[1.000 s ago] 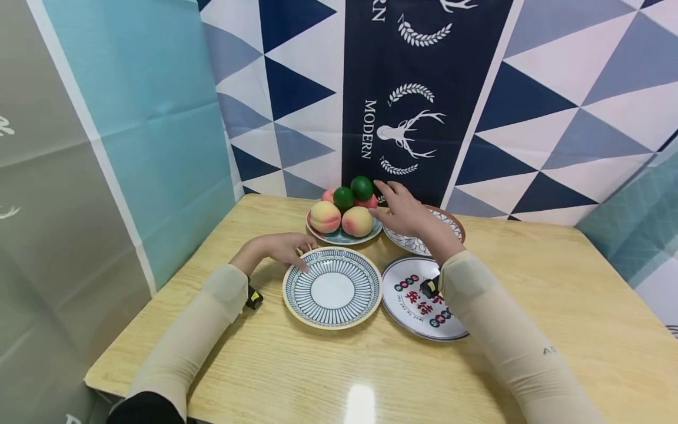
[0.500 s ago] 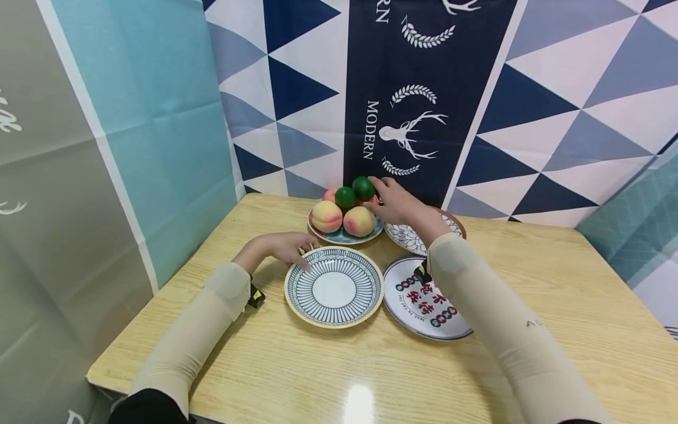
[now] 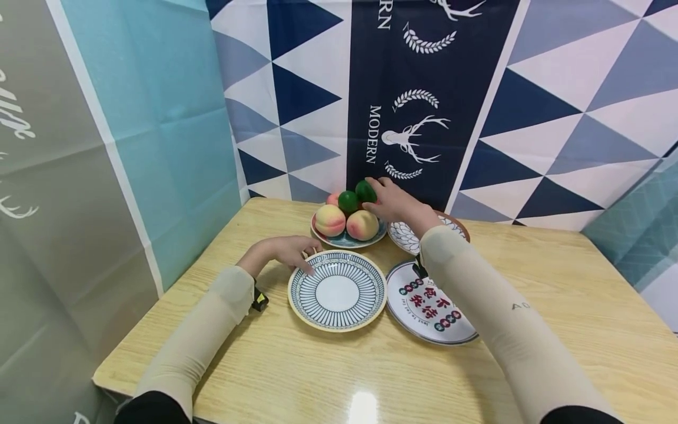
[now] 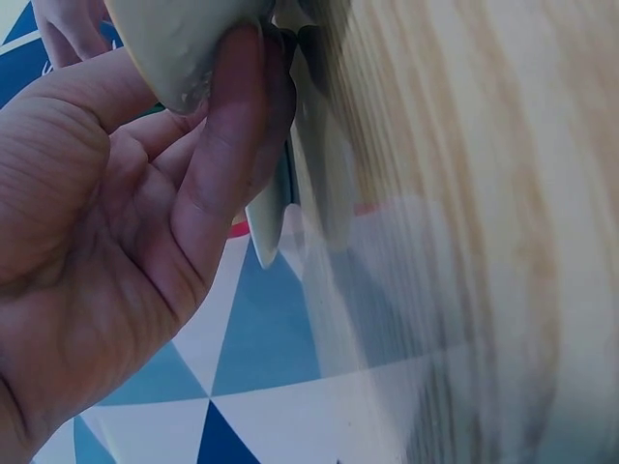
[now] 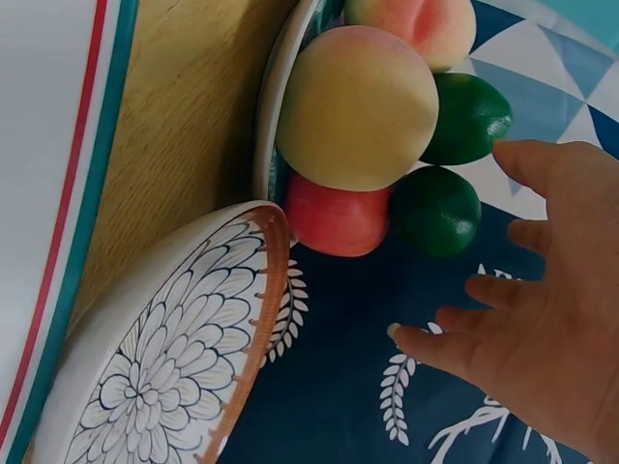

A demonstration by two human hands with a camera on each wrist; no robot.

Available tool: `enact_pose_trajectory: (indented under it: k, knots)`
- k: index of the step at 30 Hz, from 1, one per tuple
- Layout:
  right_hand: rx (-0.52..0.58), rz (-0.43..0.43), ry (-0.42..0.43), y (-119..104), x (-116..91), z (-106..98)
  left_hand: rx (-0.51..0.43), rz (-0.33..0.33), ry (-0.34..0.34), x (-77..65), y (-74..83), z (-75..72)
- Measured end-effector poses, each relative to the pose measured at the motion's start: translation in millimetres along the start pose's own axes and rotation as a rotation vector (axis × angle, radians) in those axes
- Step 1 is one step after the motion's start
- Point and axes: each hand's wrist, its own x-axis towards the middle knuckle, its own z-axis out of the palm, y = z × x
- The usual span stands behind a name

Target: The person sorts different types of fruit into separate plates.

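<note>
My left hand (image 3: pixel 292 250) pinches the left rim of a shallow plate with blue stripes (image 3: pixel 338 294). In the left wrist view, the fingers (image 4: pixel 237 106) curl at the rim near the wooden tabletop. My right hand (image 3: pixel 394 203) reaches over the back plates, its fingers spread close to the right-hand lime (image 3: pixel 365 191). The right wrist view shows a gap between that lime (image 5: pixel 437 211) and the hand (image 5: pixel 561 290). Another lime (image 3: pixel 348 201) and several peaches (image 3: pixel 362 225) are heaped with it on a blue plate (image 3: pixel 344 242).
A flower-patterned plate (image 5: pixel 155 377) with a brown rim stands beside the fruit, partly under my right arm. In front of it lies a white plate with red lettering (image 3: pixel 424 306). A patterned cloth wall (image 3: pixel 307 106) rises along the table's back edge.
My right hand has moved left and come close around the right-hand lime. My left hand has stayed at the striped plate's rim. The head view has shifted slightly.
</note>
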Motion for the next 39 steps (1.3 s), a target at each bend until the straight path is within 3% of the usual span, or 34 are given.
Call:
enact_pose_trajectory:
  k: [17, 39]
  knots:
    - [-0.122, -0.014, -0.063, -9.9, 31.0, 4.2, 0.030, 0.005, 0.028, -2.0, -4.4, 4.5]
    - [-0.152, -0.024, -0.035, -12.3, 53.3, 16.2, 0.012, -0.004, 0.010, -0.4, -1.7, -0.4]
